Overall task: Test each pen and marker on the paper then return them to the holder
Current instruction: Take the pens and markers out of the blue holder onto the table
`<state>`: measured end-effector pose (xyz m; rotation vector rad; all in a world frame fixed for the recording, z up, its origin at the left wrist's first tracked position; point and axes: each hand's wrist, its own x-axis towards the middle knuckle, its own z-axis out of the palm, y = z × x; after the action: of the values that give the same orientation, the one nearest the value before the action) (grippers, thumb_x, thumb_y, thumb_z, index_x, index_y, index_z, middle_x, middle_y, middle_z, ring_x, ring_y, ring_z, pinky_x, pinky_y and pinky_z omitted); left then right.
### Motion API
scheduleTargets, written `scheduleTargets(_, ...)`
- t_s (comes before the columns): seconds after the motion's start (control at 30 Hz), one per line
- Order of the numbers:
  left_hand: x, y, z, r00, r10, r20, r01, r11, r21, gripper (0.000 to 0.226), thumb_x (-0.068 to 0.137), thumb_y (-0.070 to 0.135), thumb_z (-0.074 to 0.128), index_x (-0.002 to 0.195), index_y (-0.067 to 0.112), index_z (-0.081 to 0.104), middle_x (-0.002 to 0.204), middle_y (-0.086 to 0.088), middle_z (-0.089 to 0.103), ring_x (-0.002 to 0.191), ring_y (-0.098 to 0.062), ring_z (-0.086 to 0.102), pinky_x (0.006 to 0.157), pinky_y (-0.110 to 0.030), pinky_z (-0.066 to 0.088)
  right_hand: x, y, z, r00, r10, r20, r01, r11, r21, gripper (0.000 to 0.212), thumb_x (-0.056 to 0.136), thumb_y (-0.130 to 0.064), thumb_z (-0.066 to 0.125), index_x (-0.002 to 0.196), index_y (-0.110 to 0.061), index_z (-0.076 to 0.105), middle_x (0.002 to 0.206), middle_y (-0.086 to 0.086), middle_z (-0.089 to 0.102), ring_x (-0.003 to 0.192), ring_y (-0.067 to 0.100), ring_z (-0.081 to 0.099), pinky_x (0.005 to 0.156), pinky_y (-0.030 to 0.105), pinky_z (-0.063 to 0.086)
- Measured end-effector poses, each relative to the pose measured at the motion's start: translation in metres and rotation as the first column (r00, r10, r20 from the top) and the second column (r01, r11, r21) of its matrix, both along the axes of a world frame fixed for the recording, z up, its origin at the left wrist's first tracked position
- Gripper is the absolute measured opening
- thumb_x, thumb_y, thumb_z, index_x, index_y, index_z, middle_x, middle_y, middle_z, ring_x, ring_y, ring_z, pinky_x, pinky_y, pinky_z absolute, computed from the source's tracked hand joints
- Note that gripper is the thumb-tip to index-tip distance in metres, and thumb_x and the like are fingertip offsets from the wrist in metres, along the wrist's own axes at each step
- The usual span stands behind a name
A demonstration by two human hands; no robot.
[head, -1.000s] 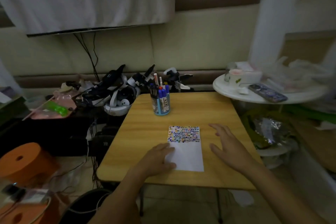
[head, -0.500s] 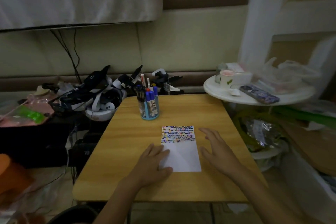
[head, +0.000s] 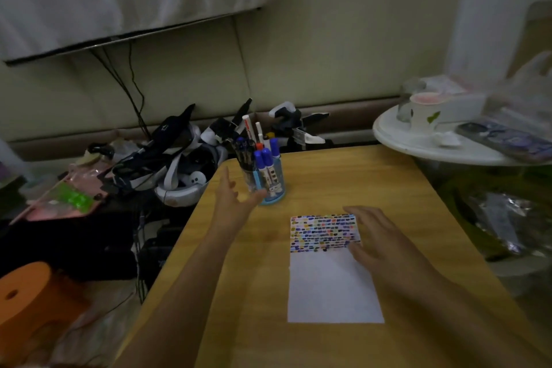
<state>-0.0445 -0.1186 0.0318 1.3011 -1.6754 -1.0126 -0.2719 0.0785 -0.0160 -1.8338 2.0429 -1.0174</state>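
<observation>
A clear blue holder [head: 273, 188] stands at the far left of the wooden table [head: 343, 176], filled with several pens and blue-capped markers [head: 264, 160]. A white paper [head: 330, 281] lies nearer me, its top third covered in small coloured test marks. My left hand [head: 231, 199] is stretched out just left of the holder, fingers straight and spread, thumb close to the holder's base, holding nothing. My right hand [head: 379, 240] lies flat on the paper's right edge with fingers straight.
A round white side table [head: 418, 146] at the right carries a cup [head: 422, 112], a phone and plastic bags. Left of the table lie headsets, cables and a white bowl [head: 182, 197]. An orange stool [head: 33, 299] stands on the floor at the lower left.
My left hand left the paper's lower left corner and reached forward to the holder. My right hand slid left onto the paper's right edge. The camera shifted.
</observation>
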Motion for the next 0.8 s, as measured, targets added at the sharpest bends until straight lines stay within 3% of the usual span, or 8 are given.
scheduleTargets(0.1, -0.025, -0.034, -0.014, 1.0, 0.02, -0.004, -0.019, 0.998, 0.052, 0.129, 0.063, 0.042, 0.09, 0.156, 0.032, 0.001, 0.161, -0.005, 0.021, 0.144, -0.026, 0.027, 0.111, -0.053, 0.036, -0.002, -0.004, -0.002, 1.0, 0.009, 0.003, -0.009, 1.0, -0.005, 0.059, 0.098, -0.03, 0.06, 0.149, -0.04, 0.032, 0.142, -0.026, 0.03, 0.126, -0.006, 0.036, 0.091, 0.003, 0.029)
scheduleTargets(0.2, -0.044, -0.049, -0.03, 0.999, 0.01, -0.046, -0.01, 1.0, -0.008, 0.137, 0.046, 0.047, 0.095, 0.153, 0.032, 0.011, 0.152, 0.0, 0.038, 0.137, -0.021, 0.041, 0.108, -0.049, 0.042, -0.001, -0.009, 0.0, 0.999, 0.041, 0.014, -0.041, 0.999, -0.019, 0.057, 0.099, -0.031, 0.058, 0.149, -0.038, 0.032, 0.144, -0.025, 0.03, 0.127, -0.007, 0.034, 0.092, 0.0, 0.027)
scheduleTargets(0.33, -0.064, -0.053, -0.037, 0.977, 0.112, -0.182, -0.127, 0.99, -0.069, 0.106, 0.061, 0.026, 0.092, 0.146, 0.021, 0.028, 0.138, 0.005, 0.05, 0.123, -0.015, 0.053, 0.1, -0.04, 0.048, 0.002, -0.011, 0.003, 0.996, 0.09, 0.017, -0.089, 0.995, -0.042, 0.057, 0.099, -0.032, 0.056, 0.15, -0.038, 0.032, 0.144, -0.024, 0.03, 0.126, -0.004, 0.037, 0.1, 0.017, 0.038)
scheduleTargets(0.4, -0.067, -0.052, -0.034, 0.972, 0.133, -0.196, -0.152, 0.985, -0.086, 0.093, 0.064, 0.02, 0.09, 0.138, 0.021, 0.035, 0.13, 0.006, 0.053, 0.115, -0.013, 0.055, 0.095, -0.035, 0.05, 0.002, -0.01, 0.004, 0.995, 0.098, 0.007, -0.098, 0.994, -0.038, 0.056, 0.099, -0.034, 0.055, 0.15, -0.038, 0.031, 0.144, -0.024, 0.03, 0.126, -0.004, 0.037, 0.102, 0.019, 0.039)
scheduleTargets(0.47, -0.064, -0.051, -0.03, 0.967, 0.138, -0.215, -0.158, 0.985, -0.075, 0.094, 0.062, 0.02, 0.091, 0.138, 0.021, 0.036, 0.134, 0.002, 0.055, 0.117, -0.015, 0.057, 0.096, -0.038, 0.051, 0.0, -0.01, 0.004, 0.995, 0.103, -0.009, -0.103, 0.994, -0.023, 0.056, 0.1, -0.036, 0.054, 0.15, -0.038, 0.031, 0.145, -0.024, 0.029, 0.127, -0.004, 0.036, 0.102, 0.017, 0.037)
scheduleTargets(0.57, -0.05, -0.044, -0.019, 0.973, 0.138, -0.188, -0.161, 0.98, -0.115, 0.099, 0.059, 0.023, 0.093, 0.14, 0.021, 0.037, 0.134, 0.0, 0.056, 0.118, -0.018, 0.059, 0.097, -0.042, 0.052, -0.003, -0.011, 0.003, 0.995, 0.103, -0.015, -0.103, 0.995, -0.006, 0.056, 0.099, -0.036, 0.054, 0.15, -0.039, 0.03, 0.146, -0.024, 0.029, 0.129, -0.003, 0.036, 0.099, 0.015, 0.035)
scheduleTargets(0.73, -0.015, -0.016, 0.004, 0.997, 0.054, -0.059, -0.068, 0.957, -0.281, 0.09, 0.057, 0.025, 0.094, 0.129, 0.03, 0.04, 0.114, 0.017, 0.057, 0.102, 0.0, 0.06, 0.09, -0.035, 0.055, -0.003, -0.014, 0.005, 0.995, 0.098, 0.031, -0.099, 0.995, 0.014, 0.056, 0.1, -0.034, 0.055, 0.15, -0.038, 0.031, 0.146, -0.023, 0.031, 0.131, -0.003, 0.036, 0.097, 0.012, 0.032)
scheduleTargets(0.8, -0.001, -0.001, 0.009, 0.999, 0.035, 0.036, -0.02, 0.938, -0.347, 0.093, 0.053, 0.037, 0.094, 0.129, 0.032, 0.042, 0.116, 0.013, 0.057, 0.105, -0.005, 0.06, 0.087, -0.038, 0.056, 0.003, -0.016, 0.008, 0.992, 0.103, 0.075, -0.104, 0.994, 0.009, 0.056, 0.1, -0.036, 0.055, 0.15, -0.039, 0.031, 0.145, -0.024, 0.031, 0.131, -0.003, 0.036, 0.098, 0.015, 0.034)
